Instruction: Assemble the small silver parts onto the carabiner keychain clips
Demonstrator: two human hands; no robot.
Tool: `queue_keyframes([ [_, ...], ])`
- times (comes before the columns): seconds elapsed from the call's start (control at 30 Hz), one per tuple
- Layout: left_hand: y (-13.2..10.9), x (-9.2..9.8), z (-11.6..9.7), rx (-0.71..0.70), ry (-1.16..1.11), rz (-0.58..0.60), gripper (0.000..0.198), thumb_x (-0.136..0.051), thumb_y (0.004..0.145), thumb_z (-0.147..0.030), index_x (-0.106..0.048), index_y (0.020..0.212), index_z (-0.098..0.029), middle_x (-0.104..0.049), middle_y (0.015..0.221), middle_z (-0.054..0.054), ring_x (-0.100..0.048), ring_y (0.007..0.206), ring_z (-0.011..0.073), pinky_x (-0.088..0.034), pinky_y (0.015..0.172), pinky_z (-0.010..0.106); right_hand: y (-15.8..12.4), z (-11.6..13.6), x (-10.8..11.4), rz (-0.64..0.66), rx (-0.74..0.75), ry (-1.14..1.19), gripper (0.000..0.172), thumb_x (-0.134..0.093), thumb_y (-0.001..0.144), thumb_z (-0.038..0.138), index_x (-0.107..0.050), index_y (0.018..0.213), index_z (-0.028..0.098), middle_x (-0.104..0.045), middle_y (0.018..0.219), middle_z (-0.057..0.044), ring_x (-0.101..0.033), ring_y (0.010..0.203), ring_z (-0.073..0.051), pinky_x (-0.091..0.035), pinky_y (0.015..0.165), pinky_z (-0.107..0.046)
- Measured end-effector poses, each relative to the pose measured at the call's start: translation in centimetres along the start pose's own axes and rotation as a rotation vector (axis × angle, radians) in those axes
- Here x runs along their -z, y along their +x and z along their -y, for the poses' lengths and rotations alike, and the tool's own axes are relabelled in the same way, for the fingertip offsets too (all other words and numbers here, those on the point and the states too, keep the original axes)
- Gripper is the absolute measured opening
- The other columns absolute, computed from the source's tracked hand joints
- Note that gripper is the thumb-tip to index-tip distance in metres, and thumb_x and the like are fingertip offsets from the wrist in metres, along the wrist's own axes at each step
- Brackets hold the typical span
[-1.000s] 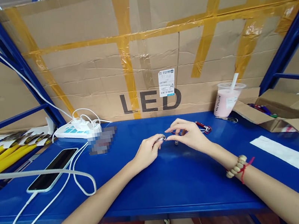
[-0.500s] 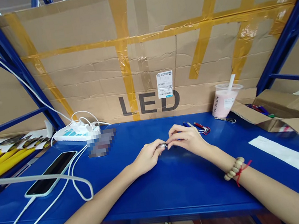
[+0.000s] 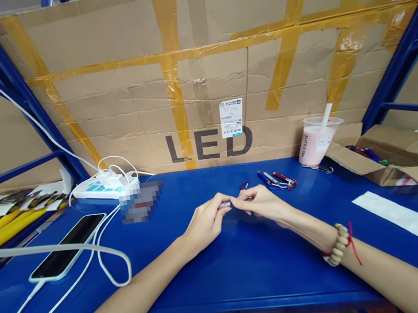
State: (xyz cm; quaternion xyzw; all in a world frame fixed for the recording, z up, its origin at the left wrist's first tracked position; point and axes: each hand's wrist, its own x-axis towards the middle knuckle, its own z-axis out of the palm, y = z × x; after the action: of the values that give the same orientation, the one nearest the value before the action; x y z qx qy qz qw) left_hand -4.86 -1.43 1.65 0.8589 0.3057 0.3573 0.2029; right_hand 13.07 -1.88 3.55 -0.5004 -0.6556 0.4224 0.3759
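Near the middle of the blue table, my left hand (image 3: 206,221) pinches a small silvery cylinder (image 3: 225,204) between thumb and fingers. Its right end meets the fingertips of my right hand (image 3: 260,204), which are also closed on it. Part of the cylinder is hidden by the fingers. Just behind my right hand lies a small red clip (image 3: 244,185). Blue and red pen-like items with metal clips (image 3: 276,180) lie behind and to its right. A beaded bracelet is on my right wrist.
A cup of pink drink (image 3: 316,142), an open cardboard box (image 3: 415,155) and a white strip (image 3: 403,215) are at the right. A phone (image 3: 68,247), cables and a power strip (image 3: 99,188) are at the left. Taped cardboard (image 3: 129,105) stands behind.
My right hand has turned, with its fingers now curled closer around the cylinder's right end. The small red clip behind it has come into view. The camera view has shifted slightly.
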Motion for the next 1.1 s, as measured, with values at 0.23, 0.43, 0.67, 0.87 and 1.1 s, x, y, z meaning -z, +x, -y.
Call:
queue_keyframes([
  [0.23, 0.7, -0.2, 0.0, -0.037, 0.067, -0.032, 0.024, -0.036, 0.090, -0.016, -0.056, 0.102, -0.020, -0.064, 0.093, 0.003, -0.061, 0.084, 0.0138, -0.046, 0.076, 0.022, 0.7, -0.6, 0.4, -0.032, 0.042, -0.086, 0.048, -0.062, 0.064, 0.060, -0.064, 0.057, 0.013, -0.048, 0.047, 0.002, -0.036, 0.041, -0.005, -0.026, 0.040, -0.021],
  [0.43, 1.3, -0.5, 1.1, 0.035, 0.114, -0.059, 0.023, -0.035, 0.090, -0.020, -0.055, 0.101, -0.019, -0.064, 0.090, 0.004, -0.060, 0.078, 0.0138, -0.045, 0.071, 0.023, 1.4, -1.2, 1.6, -0.201, 0.551, -0.386, 0.034, -0.065, 0.069, 0.049, -0.069, 0.082, 0.018, -0.060, 0.083, -0.003, -0.048, 0.051, -0.006, -0.043, 0.055, -0.023],
  [0.67, 1.3, 0.0, 0.8, 0.139, 0.180, 0.015, 0.024, -0.034, 0.091, -0.027, -0.056, 0.096, -0.022, -0.065, 0.086, 0.000, -0.059, 0.075, 0.0142, -0.042, 0.067, 0.023, 1.0, -1.3, 2.1, -0.185, 0.742, -0.719, 0.025, -0.054, 0.082, 0.041, -0.070, 0.092, 0.024, -0.061, 0.090, -0.003, -0.058, 0.071, -0.011, -0.043, 0.058, -0.020],
  [0.87, 1.2, -0.1, 0.9, 0.100, 0.172, 0.078, 0.025, -0.033, 0.091, -0.029, -0.057, 0.096, -0.024, -0.065, 0.089, -0.002, -0.059, 0.077, 0.0138, -0.040, 0.067, 0.022, 1.1, -1.4, 2.3, -0.189, 0.786, -0.727, 0.025, -0.051, 0.085, 0.039, -0.072, 0.086, 0.025, -0.061, 0.088, -0.003, -0.057, 0.066, -0.009, -0.041, 0.055, -0.020],
  [1.1, 1.0, -0.5, 0.6, 0.100, 0.132, 0.119, 0.027, -0.030, 0.092, -0.031, -0.056, 0.090, -0.023, -0.063, 0.084, -0.003, -0.056, 0.072, 0.0124, -0.038, 0.065, 0.022, 0.9, -1.3, 2.3, -0.140, 0.806, -0.713, 0.026, -0.053, 0.083, 0.040, -0.071, 0.078, 0.022, -0.061, 0.085, -0.004, -0.057, 0.067, -0.010, -0.043, 0.059, -0.021],
])
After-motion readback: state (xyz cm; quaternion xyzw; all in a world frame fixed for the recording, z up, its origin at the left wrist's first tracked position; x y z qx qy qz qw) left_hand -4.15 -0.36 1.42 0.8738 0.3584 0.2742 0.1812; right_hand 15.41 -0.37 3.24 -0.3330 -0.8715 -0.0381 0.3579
